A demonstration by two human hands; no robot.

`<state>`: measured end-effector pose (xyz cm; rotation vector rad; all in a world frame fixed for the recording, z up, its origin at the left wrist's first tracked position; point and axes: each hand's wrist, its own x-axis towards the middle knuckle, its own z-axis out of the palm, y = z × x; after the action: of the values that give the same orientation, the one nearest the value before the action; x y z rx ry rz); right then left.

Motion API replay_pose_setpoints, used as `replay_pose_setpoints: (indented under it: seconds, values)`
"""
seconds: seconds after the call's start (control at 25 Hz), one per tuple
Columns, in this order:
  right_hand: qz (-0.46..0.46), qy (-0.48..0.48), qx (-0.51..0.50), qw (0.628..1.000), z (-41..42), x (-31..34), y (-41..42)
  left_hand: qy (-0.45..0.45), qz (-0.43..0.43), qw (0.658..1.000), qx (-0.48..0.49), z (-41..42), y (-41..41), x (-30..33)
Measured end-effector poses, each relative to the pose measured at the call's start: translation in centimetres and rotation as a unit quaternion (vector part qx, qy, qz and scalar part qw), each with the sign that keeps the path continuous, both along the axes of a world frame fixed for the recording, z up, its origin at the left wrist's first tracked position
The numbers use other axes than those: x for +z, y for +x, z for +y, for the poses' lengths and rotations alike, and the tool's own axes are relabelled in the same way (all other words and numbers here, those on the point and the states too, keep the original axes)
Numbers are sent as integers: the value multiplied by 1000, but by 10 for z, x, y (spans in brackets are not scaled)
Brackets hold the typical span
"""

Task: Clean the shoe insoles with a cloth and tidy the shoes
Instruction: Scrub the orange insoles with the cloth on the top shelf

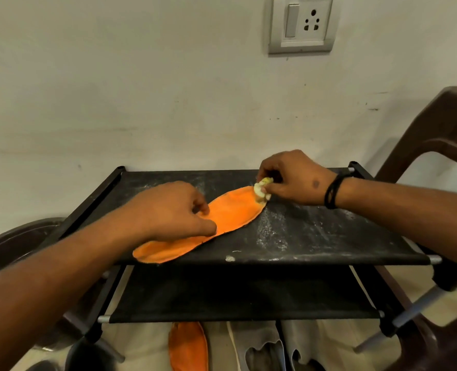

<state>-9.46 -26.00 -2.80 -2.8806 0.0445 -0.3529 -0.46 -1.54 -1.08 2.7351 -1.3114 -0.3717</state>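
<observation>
An orange insole (230, 212) lies slantwise on the dusty top shelf of a black shoe rack (329, 236), its heel end over the front edge. My left hand (168, 210) presses down on its middle, fingers curled. My right hand (294, 178) grips a small bunched yellow-white cloth (260, 190) against the insole's toe end. A second orange insole (188, 346) lies on the floor under the rack, beside a pair of pale shoes (270, 349) that are partly cut off by the frame's bottom edge.
The rack's lower black shelf (235, 298) sits under the top one. A brown plastic chair (441, 135) stands close on the right, another dark brown chair (15, 242) on the left. The wall with a switch and socket plate (302, 22) is right behind the rack.
</observation>
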Motion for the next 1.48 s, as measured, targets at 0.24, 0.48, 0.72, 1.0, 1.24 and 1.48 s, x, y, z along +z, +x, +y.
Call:
replay_pose_setpoints:
  seconds: [0.24,0.48,0.72,1.0,1.24,1.48]
  values:
    - [63,-124,122,983,62,-19,-3,-53,-52,996,-45,-9,-13,-39]
    - [75,-204,-32,976,24,-22,31,-62,-47,996,-43,-6,-10,-44]
    - [96,-47,61,992,60,-23,17,-63,-44,996,-38,-5,-11,-44]
    - [86,-129,-78,985,26,-19,39,-70,-45,996,-36,-5,-11,-44]
    - [118,-62,25,991,52,-20,22,-69,-42,996,-33,-4,-11,-45]
    - [102,-166,-89,977,27,-21,41,-65,-43,996,-36,-6,-12,-43]
